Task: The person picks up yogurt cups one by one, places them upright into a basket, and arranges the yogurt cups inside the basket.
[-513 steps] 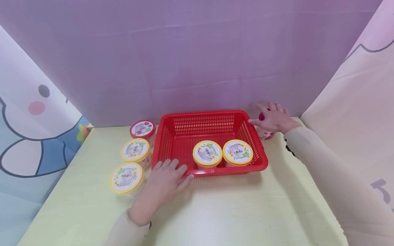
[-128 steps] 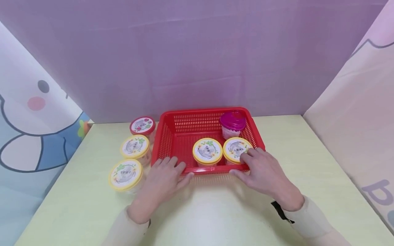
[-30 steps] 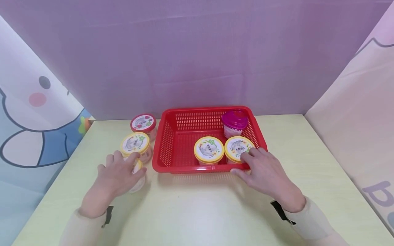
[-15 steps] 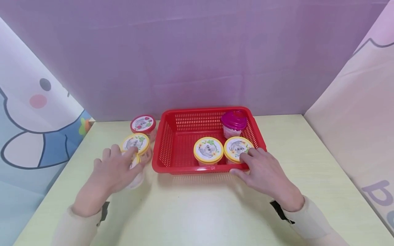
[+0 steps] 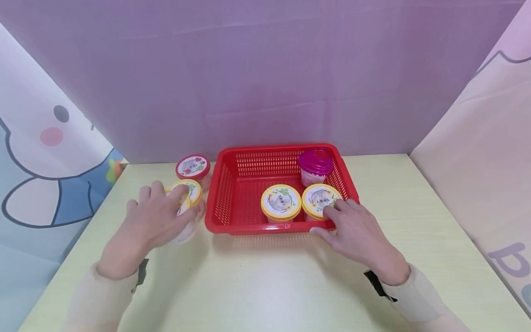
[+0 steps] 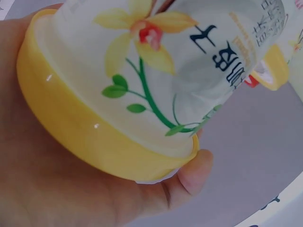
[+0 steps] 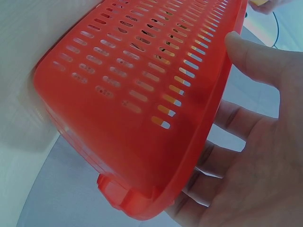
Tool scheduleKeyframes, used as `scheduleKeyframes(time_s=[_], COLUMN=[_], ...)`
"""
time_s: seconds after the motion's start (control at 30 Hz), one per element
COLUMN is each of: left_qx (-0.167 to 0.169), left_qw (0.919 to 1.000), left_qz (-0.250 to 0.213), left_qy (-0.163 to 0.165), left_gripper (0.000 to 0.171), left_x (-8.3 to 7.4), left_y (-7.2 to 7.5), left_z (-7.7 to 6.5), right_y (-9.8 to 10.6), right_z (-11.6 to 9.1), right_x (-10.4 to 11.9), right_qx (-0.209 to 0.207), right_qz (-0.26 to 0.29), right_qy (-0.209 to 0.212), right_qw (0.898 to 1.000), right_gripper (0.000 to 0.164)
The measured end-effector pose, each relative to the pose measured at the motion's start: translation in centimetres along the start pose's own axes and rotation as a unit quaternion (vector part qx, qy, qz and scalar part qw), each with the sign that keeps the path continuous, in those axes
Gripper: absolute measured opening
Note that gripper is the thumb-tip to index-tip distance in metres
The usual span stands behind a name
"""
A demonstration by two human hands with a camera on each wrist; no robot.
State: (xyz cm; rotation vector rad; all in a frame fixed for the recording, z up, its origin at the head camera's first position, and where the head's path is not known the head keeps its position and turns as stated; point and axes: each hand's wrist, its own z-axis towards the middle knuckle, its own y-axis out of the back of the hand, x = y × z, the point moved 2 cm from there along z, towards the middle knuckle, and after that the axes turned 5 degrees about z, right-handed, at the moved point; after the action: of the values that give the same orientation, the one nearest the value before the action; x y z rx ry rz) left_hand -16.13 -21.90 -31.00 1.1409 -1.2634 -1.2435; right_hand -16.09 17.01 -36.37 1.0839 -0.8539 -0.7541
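My left hand (image 5: 151,221) grips a yellow-lidded tub (image 5: 184,233) from above, fingers over its lid. In the left wrist view this tub (image 6: 142,90) shows a printed yellow flower, and the thumb lies along the lid's edge. The hand covers most of that lid in the head view. My right hand (image 5: 358,235) holds the front right rim of a red plastic basket (image 5: 249,229), thumb outside and fingers over the rim. In the basket are two yellow-lidded tubs, one in the middle (image 5: 281,203) and one at the right (image 5: 317,199), and a purple-lidded cup (image 5: 316,162) behind them.
Left of the basket stand another yellow-lidded tub (image 5: 195,191), overlapped by the held one, and a red-lidded tub (image 5: 192,167) farther back. A purple cloth (image 5: 265,83) hangs behind the pale table (image 5: 265,286); printed cloths hang at both sides.
Since 17 seconds ago the purple-lidded cup has gone into the basket. My left hand left the basket rim for the nearest left tub, which has lately shifted slightly farther back. My right hand stays put.
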Motion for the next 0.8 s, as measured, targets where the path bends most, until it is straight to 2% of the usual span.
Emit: scheduleKeyframes(time_s=[0.37,0.6,0.8], left_qx=[-0.009,-0.03,-0.027], left_qw=[0.9999,0.9993,0.9992], left_qz=[-0.009,0.005,0.006], left_qy=[-0.012,-0.024,-0.03], left_gripper=[0.072,0.065,0.063], left_x=[-0.7,-1.4,-2.0], left_y=[1.7,2.7,3.5], left_z=[0.8,1.5,2.2], right_y=[0.0,0.0,0.0], right_z=[0.0,0.0,0.0], right_x=[0.0,0.0,0.0], right_qx=[0.004,0.008,-0.002], right_qz=[-0.003,-0.003,-0.005], right_qy=[-0.004,-0.007,0.002], right_qw=[1.0,1.0,1.0], right_gripper=[0.047,0.049,0.046])
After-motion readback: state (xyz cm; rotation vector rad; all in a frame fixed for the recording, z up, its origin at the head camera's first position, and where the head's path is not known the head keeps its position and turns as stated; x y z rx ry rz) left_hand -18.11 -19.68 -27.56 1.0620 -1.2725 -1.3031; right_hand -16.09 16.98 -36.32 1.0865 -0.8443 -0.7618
